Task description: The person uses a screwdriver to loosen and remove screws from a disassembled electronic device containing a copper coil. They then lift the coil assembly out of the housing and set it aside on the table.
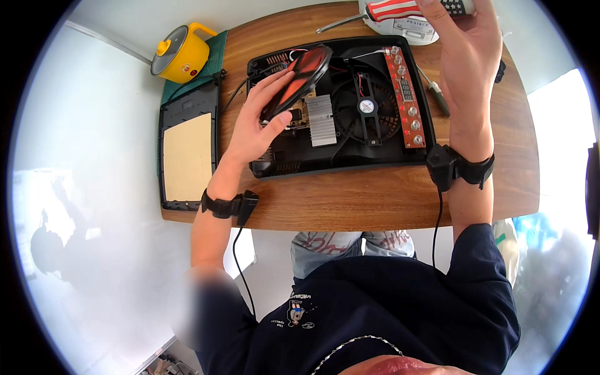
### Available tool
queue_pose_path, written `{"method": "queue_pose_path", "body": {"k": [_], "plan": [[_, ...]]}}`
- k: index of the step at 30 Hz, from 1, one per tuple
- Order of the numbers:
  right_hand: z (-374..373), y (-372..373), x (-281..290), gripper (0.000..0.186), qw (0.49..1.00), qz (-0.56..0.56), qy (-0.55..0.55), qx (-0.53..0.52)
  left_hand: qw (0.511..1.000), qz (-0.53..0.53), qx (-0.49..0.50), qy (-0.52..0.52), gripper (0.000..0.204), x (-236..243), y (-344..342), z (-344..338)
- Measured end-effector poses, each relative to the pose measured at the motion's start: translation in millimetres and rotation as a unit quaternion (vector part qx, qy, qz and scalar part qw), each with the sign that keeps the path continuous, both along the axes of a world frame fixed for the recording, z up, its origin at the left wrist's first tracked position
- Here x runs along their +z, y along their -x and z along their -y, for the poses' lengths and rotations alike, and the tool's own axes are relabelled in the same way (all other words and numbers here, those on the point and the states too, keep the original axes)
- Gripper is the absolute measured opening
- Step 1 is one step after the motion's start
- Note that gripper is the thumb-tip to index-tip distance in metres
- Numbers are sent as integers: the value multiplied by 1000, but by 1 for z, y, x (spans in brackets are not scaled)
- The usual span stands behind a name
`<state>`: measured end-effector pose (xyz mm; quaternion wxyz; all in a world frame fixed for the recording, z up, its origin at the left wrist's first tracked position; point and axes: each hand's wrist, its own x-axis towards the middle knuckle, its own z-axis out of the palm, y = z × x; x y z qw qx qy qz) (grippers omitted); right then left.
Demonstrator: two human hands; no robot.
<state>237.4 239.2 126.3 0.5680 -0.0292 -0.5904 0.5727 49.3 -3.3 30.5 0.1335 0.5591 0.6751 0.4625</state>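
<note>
My left hand [251, 131] grips a round induction coil [304, 76], copper-red with a black frame, and holds it tilted up over the left part of an open black induction cooker housing [297, 166]. Beneath the coil, part of a circuit board is hidden. Inside the housing sit a silver finned heatsink [323, 123], a black cooling fan [347, 115] and a red control board [407, 100] along the right side. Raised beyond the housing's far right corner, my right hand [470, 59] is closed around a screwdriver [395, 9] with a striped and starred handle; its shaft points left.
Left of the housing lies a black-framed panel [189, 156] with a cream backing. A yellow pot [189, 57] stands on a green mat [216, 51] behind it. Another screwdriver [439, 99] rests right of the housing. A white case [409, 31] is at the back. Cables hang from both wristbands.
</note>
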Motion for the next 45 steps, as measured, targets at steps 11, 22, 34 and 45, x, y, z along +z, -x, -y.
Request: {"method": "queue_pose_path", "body": {"k": [11, 22, 34, 45], "plan": [[9, 2, 0, 56, 999, 37, -6, -20, 998, -1, 59, -7, 33, -20, -3, -5], [22, 3, 2, 53, 998, 52, 21, 38, 996, -69, 45, 17, 35, -9, -13, 0], [18, 9, -4, 52, 997, 82, 10, 5, 964, -221, 111, 97, 46, -8, 1, -4], [26, 13, -8, 54, 991, 115, -64, -8, 959, -86, 134, 235, 110, 3, 14, -7]]}}
